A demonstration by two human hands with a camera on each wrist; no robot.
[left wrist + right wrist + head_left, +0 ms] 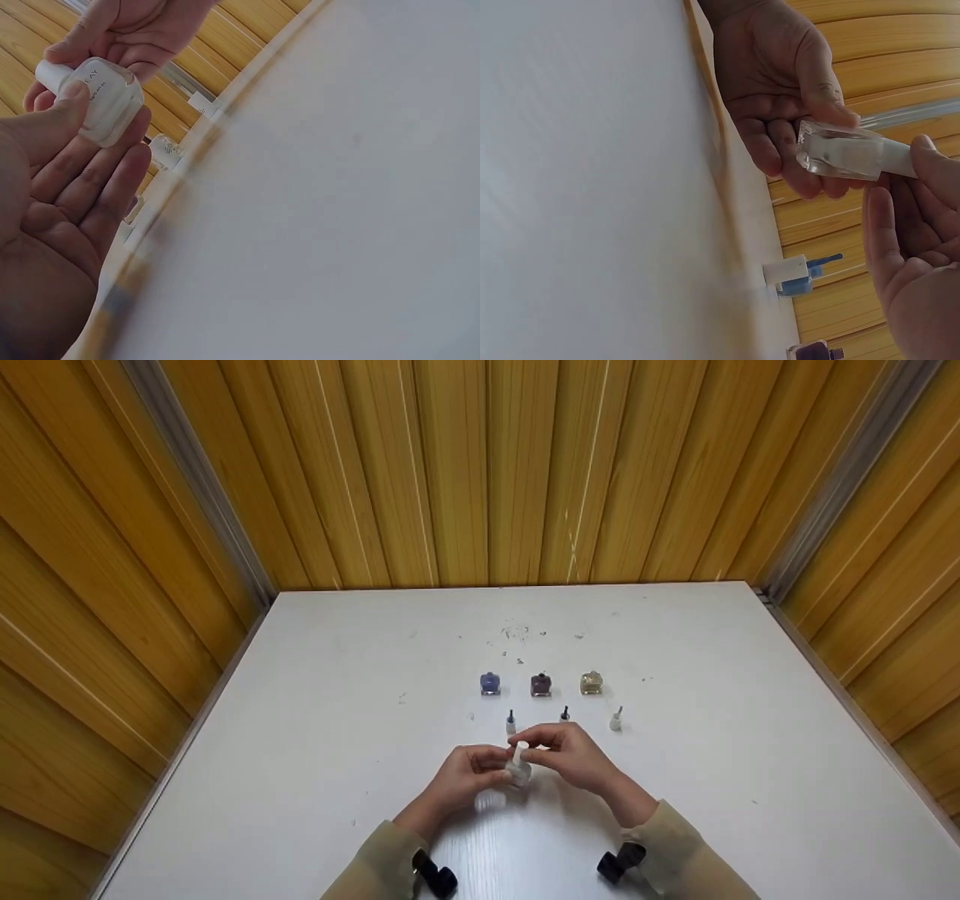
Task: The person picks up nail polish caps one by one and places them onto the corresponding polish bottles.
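A person's left hand (pixel 56 199), palm toward the camera, pinches a clear glass bottle with milky white contents (pixel 118 112) between thumb and fingers. Dark lettering (only partly readable) marks the bottle's face. At the top, the right hand (pixel 139 30) holds its white cylindrical cap (pixel 52 75). Behind is a yellow-brown, wood-grained wall (pixel 255 21); a white tabletop (pixel 322 172) fills the right side.

four small glass bottles (pixel 114 106), four caps (pixel 616 723), two sleeves (pixel 376 856), two black wrist devices (pixel 439 880)
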